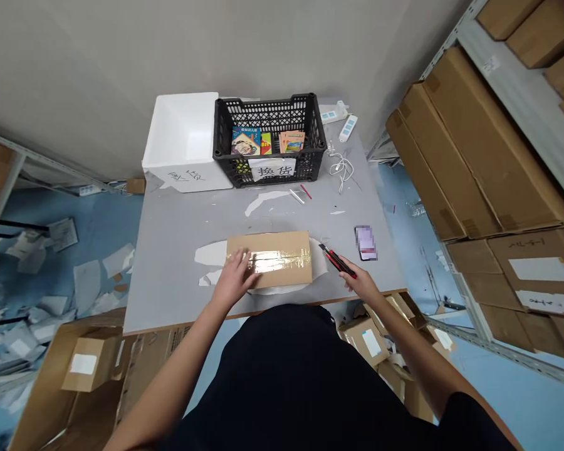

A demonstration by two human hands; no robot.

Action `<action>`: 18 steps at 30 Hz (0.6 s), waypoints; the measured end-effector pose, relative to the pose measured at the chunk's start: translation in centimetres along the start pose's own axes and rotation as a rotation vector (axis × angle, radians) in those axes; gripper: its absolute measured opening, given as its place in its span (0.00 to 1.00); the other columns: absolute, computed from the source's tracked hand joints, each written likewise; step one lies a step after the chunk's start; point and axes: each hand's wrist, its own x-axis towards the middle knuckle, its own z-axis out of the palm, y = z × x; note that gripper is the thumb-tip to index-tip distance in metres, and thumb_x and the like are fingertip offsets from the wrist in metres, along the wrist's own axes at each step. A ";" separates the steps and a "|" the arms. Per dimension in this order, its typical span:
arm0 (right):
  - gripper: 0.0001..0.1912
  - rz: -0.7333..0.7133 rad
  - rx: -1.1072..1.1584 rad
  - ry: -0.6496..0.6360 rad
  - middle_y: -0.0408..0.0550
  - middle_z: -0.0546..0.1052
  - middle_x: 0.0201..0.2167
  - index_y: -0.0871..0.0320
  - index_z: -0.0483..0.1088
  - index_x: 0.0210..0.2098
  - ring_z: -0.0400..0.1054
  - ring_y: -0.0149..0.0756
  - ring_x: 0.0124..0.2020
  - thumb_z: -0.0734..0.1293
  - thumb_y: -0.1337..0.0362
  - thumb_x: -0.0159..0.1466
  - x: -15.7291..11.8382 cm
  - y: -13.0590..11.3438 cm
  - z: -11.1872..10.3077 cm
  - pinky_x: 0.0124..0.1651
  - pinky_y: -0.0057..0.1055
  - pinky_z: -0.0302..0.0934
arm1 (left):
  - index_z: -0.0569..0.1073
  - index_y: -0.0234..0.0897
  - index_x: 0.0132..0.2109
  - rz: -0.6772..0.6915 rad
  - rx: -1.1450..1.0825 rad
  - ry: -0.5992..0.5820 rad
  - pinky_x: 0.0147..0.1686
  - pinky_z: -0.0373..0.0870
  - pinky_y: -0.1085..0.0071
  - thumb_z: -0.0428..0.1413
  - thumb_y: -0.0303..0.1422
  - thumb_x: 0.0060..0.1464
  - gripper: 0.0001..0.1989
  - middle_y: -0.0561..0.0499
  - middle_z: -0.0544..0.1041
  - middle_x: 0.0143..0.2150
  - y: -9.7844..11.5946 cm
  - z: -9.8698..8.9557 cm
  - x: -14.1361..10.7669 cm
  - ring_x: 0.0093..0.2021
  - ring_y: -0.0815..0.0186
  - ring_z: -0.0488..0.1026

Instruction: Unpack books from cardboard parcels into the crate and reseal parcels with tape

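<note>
Head view, looking down on the bench. My left hand lies on the near left part of a cardboard parcel, its fingers spread open and pressing flat, gripping nothing; this flat pressure appears to pin the parcel against the bench. The parcel sits centrally near the front edge, its top banded with clear packing tape. My right hand is beside the parcel's right end, its fingers curled shut round a red-and-black utility knife, blade end angled toward the parcel but not touching it. Along the back edge stand a white foam box and a black plastic crate holding picture books. A white cable lies near the back right corner; a blurred card lies near the right edge.
</note>
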 end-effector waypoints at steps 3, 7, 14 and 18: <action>0.35 0.027 0.185 0.051 0.43 0.77 0.34 0.52 0.55 0.68 0.64 0.27 0.20 0.62 0.60 0.63 0.8 -0.1 2.1 0.22 0.26 0.65 | 0.57 0.39 0.68 0.150 0.135 -0.171 0.68 0.45 0.49 0.53 0.51 0.58 0.37 0.40 0.54 0.71 1.9 0.5 2.5 0.71 0.49 0.47; 0.35 0.039 0.339 0.066 0.45 0.77 0.36 0.50 0.57 0.67 0.64 0.26 0.20 0.64 0.60 0.61 1.7 0.0 3.6 0.19 0.23 0.62 | 0.54 0.37 0.69 0.250 0.313 -0.298 0.68 0.46 0.49 0.52 0.53 0.57 0.40 0.38 0.52 0.72 4.0 1.6 4.3 0.72 0.48 0.47; 0.34 0.037 0.369 0.023 0.44 0.76 0.33 0.49 0.58 0.67 0.61 0.26 0.18 0.64 0.60 0.61 1.6 -0.1 4.1 0.16 0.22 0.57 | 0.48 0.38 0.71 0.396 0.413 -0.302 0.67 0.44 0.45 0.50 0.56 0.57 0.44 0.39 0.50 0.72 4.5 2.4 3.5 0.72 0.45 0.44; 0.34 0.044 0.385 0.005 0.45 0.76 0.34 0.51 0.58 0.67 0.62 0.26 0.18 0.65 0.59 0.61 1.3 -0.4 3.9 0.17 0.23 0.58 | 0.46 0.37 0.72 0.451 0.408 -0.293 0.67 0.41 0.44 0.50 0.59 0.55 0.47 0.38 0.50 0.72 4.0 2.6 3.0 0.72 0.45 0.42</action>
